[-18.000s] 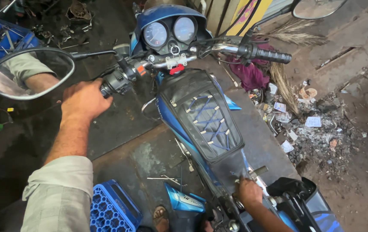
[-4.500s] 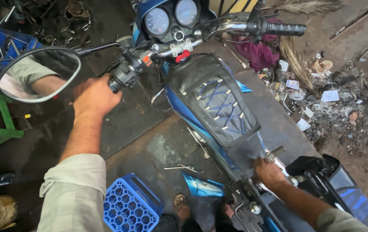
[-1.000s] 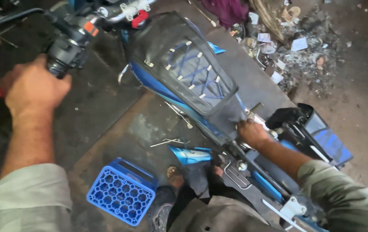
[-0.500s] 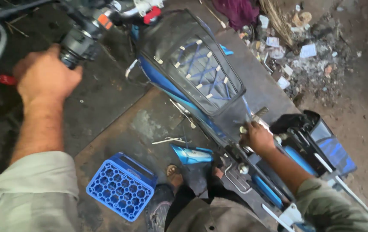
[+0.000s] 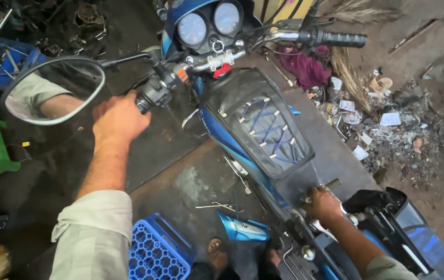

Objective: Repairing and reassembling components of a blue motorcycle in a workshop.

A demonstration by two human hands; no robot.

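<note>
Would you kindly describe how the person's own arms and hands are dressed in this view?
Both hands are bare, with no gloves. The left hand comes from a bare forearm; its pale grey-green sleeve, faintly checked, is rolled up near the elbow. The right hand likewise shows a bare forearm, with a similar olive-grey sleeve edge at the frame's bottom.

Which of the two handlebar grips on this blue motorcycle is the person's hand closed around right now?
The left black rubber handlebar grip, beside the round mirror: the left hand wraps it. The right black rubber handlebar grip is bare.

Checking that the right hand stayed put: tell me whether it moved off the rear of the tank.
No. The right hand stays at the rear end of the fuel tank.
</note>
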